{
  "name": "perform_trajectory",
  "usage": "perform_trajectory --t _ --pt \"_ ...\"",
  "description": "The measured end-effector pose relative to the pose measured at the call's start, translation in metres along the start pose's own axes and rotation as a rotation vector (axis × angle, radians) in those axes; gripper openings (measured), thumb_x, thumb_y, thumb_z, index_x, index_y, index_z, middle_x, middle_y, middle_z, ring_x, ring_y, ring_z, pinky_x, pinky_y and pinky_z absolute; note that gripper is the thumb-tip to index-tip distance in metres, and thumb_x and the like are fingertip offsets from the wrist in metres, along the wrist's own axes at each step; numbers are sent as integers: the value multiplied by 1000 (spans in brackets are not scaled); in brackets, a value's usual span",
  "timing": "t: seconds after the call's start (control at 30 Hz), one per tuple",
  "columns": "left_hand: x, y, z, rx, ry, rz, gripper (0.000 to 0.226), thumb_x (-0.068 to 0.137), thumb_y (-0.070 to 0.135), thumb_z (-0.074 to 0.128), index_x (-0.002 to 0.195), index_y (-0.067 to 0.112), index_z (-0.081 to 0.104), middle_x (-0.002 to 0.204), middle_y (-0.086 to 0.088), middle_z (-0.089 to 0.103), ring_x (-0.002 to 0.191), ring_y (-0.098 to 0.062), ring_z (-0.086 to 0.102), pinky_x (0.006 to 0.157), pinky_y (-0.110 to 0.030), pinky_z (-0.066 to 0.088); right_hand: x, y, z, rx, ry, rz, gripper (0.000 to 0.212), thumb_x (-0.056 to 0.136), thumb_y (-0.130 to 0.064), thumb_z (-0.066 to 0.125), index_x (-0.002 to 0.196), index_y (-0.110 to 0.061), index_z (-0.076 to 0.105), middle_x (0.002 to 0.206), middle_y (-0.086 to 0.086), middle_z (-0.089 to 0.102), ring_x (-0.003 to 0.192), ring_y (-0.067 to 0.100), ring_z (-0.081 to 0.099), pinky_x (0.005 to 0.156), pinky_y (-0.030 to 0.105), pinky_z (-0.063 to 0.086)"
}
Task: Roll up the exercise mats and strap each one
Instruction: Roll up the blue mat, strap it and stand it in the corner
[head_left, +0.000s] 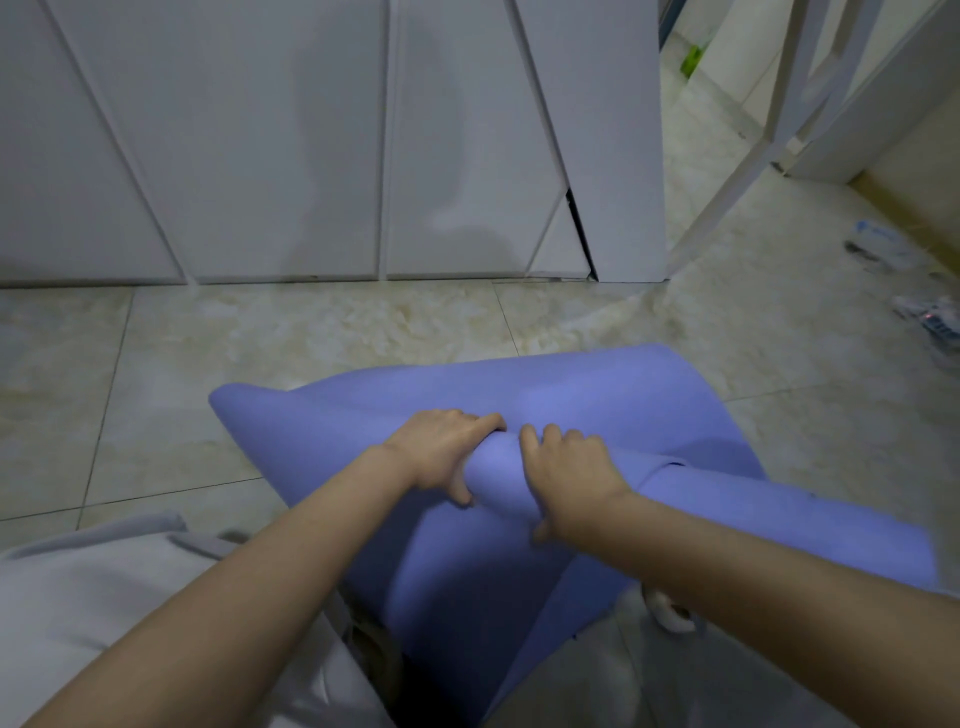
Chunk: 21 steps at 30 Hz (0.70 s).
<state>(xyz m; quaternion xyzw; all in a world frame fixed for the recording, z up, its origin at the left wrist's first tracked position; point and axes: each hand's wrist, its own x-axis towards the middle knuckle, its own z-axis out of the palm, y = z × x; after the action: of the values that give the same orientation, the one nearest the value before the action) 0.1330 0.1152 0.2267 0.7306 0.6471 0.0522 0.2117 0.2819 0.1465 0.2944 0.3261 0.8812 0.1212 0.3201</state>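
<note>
Purple mat (597, 395) roll gripped between left hand (441, 452), right hand (571, 475)

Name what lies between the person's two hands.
In the head view, only the rolled part of the mat shows between the left hand and right hand.

Occluded and unresolved areas
The purple mat (467, 597) was cut off by the lower edge; blurred litter (878, 249) at the right edge and a green object (692, 57) at upper right were unidentifiable.

Dim, bluish light; soft blur throughout; wide-angle bending at edges.
</note>
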Motion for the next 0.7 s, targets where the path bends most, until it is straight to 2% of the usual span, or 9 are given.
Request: perform_trajectory --t 0.07,0.17,0.27,0.33,0.4,0.5,0.57,0.63,0.7 --pt "0 -3 2 -73 -12 -19 81 65 37 78 134 25 38 127 4 54 117 -20 51 88 -35 44 4 12 -3 73 13 -36 81 71 -48 76 127 -8 31 117 8 50 104 26 56 71 31 34" --pt "-4 -3 5 -130 -5 -61 91 72 36 76 146 24 24 147 2 33 135 -19 32 105 -42 32 13 27 -7 166 -23 -53 83 69 -50 75 126 -7 33 117 9 56 104 29 58 70 31 34" --pt "-14 9 16 -67 -5 -90 105 76 40 73 151 20 2 154 -7 12 143 -22 13 112 -50 21 23 41 -9 266 -142 -6 89 64 -57 76 127 -10 34 120 7 59 108 28 58 77 32 41" --pt "-19 18 26 2 -41 -69 124 71 49 75 149 17 -15 157 -10 -4 146 -25 -2 114 -58 11 26 52 -10 333 -237 26 92 62 -59 77 130 -13 35 124 5 57 111 27 56 85 32 43" --pt "-20 21 34 60 -37 -40 131 69 56 74 145 16 -26 157 -12 -14 146 -27 -11 113 -61 3 26 61 -12 441 -337 50 90 60 -58 79 129 -18 37 122 2 55 108 24 56 89 33 47" --pt "-18 21 40 118 19 -8 132 70 61 69 133 20 -39 157 -12 -18 145 -26 -15 111 -62 -5 23 70 -11 613 -415 72 84 58 -52 82 124 -21 41 117 -1 55 103 21 57 90 38 51" --pt "-15 23 42 142 56 8 128 71 62 67 126 22 -41 157 -12 -16 145 -25 -15 111 -61 -8 20 70 -7 700 -426 76 77 59 -47 84 119 -21 44 113 -1 57 99 20 60 85 38 54" --pt "-13 23 43 137 92 25 125 72 61 67 131 22 -37 158 -11 -11 146 -25 -12 112 -59 -9 17 69 -5 782 -443 74 69 61 -41 84 115 -20 47 108 -1 59 95 20 63 81 37 56" --pt "-9 22 41 83 133 56 123 70 58 69 146 19 -20 157 -12 6 146 -24 2 113 -56 -4 14 71 -5 819 -457 62 66 62 -40 84 114 -20 49 106 0 61 93 20 65 80 38 57"
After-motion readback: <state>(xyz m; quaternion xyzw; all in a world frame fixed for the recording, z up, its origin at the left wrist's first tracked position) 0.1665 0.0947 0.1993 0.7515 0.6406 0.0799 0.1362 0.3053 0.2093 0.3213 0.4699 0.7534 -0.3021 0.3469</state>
